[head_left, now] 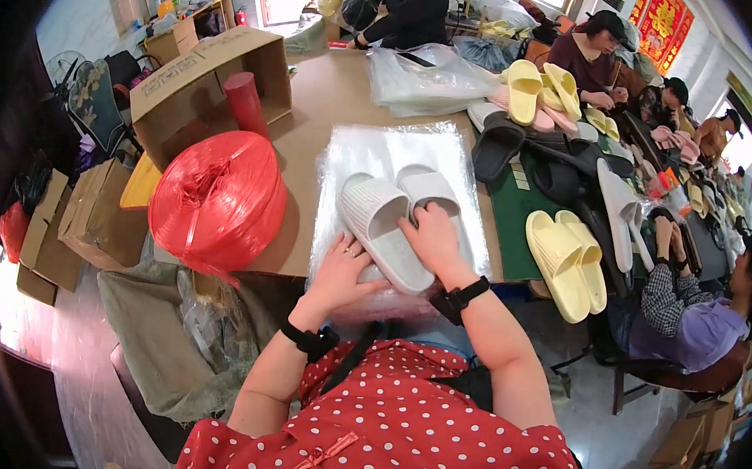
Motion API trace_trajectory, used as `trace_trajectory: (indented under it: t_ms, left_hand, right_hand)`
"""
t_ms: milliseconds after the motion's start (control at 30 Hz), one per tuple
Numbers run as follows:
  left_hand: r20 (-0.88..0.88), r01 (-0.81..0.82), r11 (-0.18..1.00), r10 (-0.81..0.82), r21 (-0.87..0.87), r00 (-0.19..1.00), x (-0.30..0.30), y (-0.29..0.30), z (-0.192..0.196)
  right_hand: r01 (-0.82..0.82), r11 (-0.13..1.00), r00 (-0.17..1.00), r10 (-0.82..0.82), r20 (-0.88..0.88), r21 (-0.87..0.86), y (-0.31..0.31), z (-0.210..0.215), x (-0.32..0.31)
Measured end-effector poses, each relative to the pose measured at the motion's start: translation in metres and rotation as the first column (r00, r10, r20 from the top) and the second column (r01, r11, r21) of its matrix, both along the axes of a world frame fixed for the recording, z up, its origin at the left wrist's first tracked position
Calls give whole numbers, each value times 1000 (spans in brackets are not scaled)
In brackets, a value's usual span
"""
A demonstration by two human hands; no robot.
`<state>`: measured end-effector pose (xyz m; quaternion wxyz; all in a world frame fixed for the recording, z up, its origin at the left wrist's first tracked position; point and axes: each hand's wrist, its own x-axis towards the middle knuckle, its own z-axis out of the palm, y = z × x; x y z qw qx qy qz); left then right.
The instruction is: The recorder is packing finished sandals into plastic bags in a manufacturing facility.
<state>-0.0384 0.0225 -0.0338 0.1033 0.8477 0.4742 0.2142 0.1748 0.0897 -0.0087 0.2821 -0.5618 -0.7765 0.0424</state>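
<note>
A pair of light grey slippers lies on a stack of clear plastic bags (356,150) in front of me. The left grey slipper (393,240) shows its ribbed strap and most of its footbed. Of the right grey slipper (423,181), the strap shows beyond my hand; much of its footbed is covered. My right hand (436,243) grips the right slipper, fingertips at its strap and thumb against the left slipper. My left hand (342,276) is open, fingers spread on the plastic just beside the left slipper's edge.
Left of the bags sit a big roll of red plastic twine (217,197), an open cardboard box (223,58) and a red cylinder (246,103). To the right are yellow slippers (562,256) and piled black slippers (559,178). Several people sit or stand around the tables.
</note>
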Motion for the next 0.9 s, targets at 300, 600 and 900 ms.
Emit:
trace_trajectory:
  t_ms: [300,600,900]
  left_hand:
    - [-11,47,999,-47,-28,999,-4,-8,10]
    - [-82,-19,1000,19,-9,996,5,-5,12]
    - [-54,147,989,-146,10,988,18,-11,21]
  right_hand:
    - [226,967,932,-180,-316,117,7,-3,51]
    - [331,942,589,-256,-767,-60,-85,24,120]
    - [255,964,401,-172,-900,-70,-112,4,131]
